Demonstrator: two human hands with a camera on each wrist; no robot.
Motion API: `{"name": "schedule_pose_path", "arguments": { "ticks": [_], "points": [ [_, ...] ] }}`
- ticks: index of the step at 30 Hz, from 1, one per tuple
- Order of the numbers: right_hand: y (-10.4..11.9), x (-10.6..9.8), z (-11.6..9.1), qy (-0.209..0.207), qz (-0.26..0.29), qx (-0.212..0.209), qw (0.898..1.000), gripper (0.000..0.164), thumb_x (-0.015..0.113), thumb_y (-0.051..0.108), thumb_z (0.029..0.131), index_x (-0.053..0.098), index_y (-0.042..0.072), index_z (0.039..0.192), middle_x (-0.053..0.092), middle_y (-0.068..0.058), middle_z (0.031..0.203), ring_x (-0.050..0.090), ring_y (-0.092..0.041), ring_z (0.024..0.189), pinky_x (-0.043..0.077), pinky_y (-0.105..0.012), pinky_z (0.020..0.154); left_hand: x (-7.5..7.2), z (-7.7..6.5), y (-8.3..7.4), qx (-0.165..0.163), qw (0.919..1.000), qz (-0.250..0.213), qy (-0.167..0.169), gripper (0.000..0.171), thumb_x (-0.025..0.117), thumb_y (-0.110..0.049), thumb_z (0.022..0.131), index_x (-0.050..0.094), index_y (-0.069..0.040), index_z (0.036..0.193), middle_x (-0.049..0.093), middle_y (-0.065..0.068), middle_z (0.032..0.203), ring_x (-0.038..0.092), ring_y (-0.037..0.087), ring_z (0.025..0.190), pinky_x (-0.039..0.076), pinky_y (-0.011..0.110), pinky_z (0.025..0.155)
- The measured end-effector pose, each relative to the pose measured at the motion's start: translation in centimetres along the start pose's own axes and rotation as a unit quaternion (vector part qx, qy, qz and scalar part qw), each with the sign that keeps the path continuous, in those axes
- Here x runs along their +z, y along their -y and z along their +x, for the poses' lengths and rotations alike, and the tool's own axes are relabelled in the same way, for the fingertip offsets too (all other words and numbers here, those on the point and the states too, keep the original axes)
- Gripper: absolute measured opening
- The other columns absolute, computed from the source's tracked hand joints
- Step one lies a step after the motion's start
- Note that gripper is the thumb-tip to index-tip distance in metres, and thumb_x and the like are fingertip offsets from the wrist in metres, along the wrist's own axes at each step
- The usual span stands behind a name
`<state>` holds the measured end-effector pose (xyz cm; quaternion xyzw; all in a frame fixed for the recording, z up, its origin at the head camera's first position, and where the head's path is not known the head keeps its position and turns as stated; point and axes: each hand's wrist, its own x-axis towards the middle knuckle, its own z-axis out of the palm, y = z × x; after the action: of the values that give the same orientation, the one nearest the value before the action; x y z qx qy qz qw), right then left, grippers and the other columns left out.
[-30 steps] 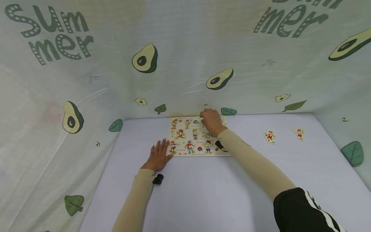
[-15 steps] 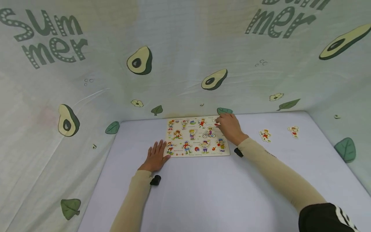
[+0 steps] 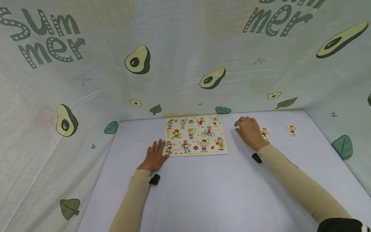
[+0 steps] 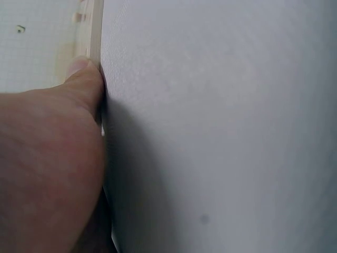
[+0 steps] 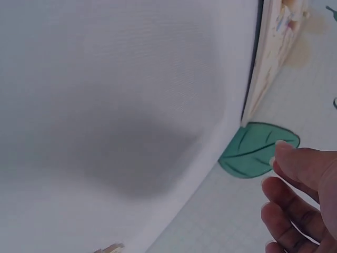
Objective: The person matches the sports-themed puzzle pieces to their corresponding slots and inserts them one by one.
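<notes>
A pale wooden puzzle board (image 3: 214, 153) with several cartoon sports figures lies at the back of the white table. My left hand (image 3: 153, 157) rests flat at its left side, fingers spread. In the left wrist view, the left thumb (image 4: 84, 74) touches the board's edge. Right of the board, apart from it, my right hand (image 3: 248, 132) hovers with loosely bent fingers and nothing held. The right wrist view shows a gap between thumb and fingers. A loose figure piece (image 3: 264, 132) is partly hidden behind the right hand. Farther right lies another loose figure piece (image 3: 291, 130).
A pale cloth (image 3: 174, 38) printed with avocados and leaves hangs behind the table and along its sides. The white tabletop (image 3: 197, 193) extends in front of the board. Each wrist carries a small black camera (image 3: 155, 179).
My right hand has left the board's upper right and moved right, toward the loose pieces. The figures at the board's right side have come into view. My left hand stays at the board's edge.
</notes>
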<state>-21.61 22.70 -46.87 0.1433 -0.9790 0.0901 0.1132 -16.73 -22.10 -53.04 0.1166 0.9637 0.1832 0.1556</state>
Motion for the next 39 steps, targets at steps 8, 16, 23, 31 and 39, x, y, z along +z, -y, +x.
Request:
{"name": "schedule_pose_path", "arguments": {
  "ticks": [8,16,23,31,39],
  "points": [
    [-3.3,-0.9,-2.5,-0.010,0.015,0.018,1.000,0.019,0.079,0.001,0.092,0.076,-0.005,0.109,0.071,-0.022,0.109,0.063,-0.044,0.106,0.046,-0.061,0.099,-0.1,-0.1,-0.1,0.001,1.0000,-0.004,-0.003,0.076,0.047,-0.037,0.113,0.011,0.001,0.168,0.001,0.024,0.176,-0.006,0.046,0.162,-0.004,0.065,0.128],
    [-6.6,-1.0,-4.1,0.003,0.022,0.053,0.998,0.022,0.078,0.000,0.090,0.074,-0.007,0.111,0.069,-0.027,0.107,0.062,-0.049,0.104,0.045,-0.065,0.094,0.1,0.0,0.2,0.001,1.0000,-0.002,-0.004,0.076,0.046,-0.037,0.113,0.011,0.001,0.168,0.001,0.024,0.176,-0.006,0.046,0.162,-0.003,0.065,0.128],
    [-8.2,-1.3,-4.8,0.011,0.025,0.073,0.997,0.025,0.077,-0.002,0.087,0.073,-0.009,0.111,0.068,-0.029,0.106,0.061,-0.051,0.102,0.045,-0.067,0.090,0.5,0.2,0.5,0.004,0.9999,0.008,-0.013,0.076,0.046,-0.039,0.113,0.011,-0.001,0.169,0.003,0.023,0.177,-0.004,0.046,0.162,-0.001,0.065,0.128],
    [-9.1,-1.1,-5.1,0.029,0.028,0.080,0.996,0.024,0.078,-0.002,0.090,0.073,-0.012,0.111,0.070,-0.031,0.103,0.064,-0.053,0.097,0.046,-0.069,0.084,0.3,0.0,0.5,0.018,0.9997,-0.012,-0.011,0.076,0.045,-0.037,0.113,0.011,0.002,0.168,0.002,0.025,0.176,-0.005,0.047,0.162,-0.004,0.066,0.127],
    [-9.5,-0.8,-4.9,0.031,0.035,0.080,0.996,0.019,0.075,-0.004,0.092,0.072,-0.013,0.108,0.071,-0.031,0.097,0.065,-0.054,0.094,0.046,-0.069,0.082,0.4,0.1,0.6,0.016,0.9997,-0.010,-0.015,0.075,0.046,-0.035,0.113,0.011,0.001,0.168,0.002,0.025,0.176,-0.005,0.047,0.162,-0.003,0.066,0.127]
  ]
}}
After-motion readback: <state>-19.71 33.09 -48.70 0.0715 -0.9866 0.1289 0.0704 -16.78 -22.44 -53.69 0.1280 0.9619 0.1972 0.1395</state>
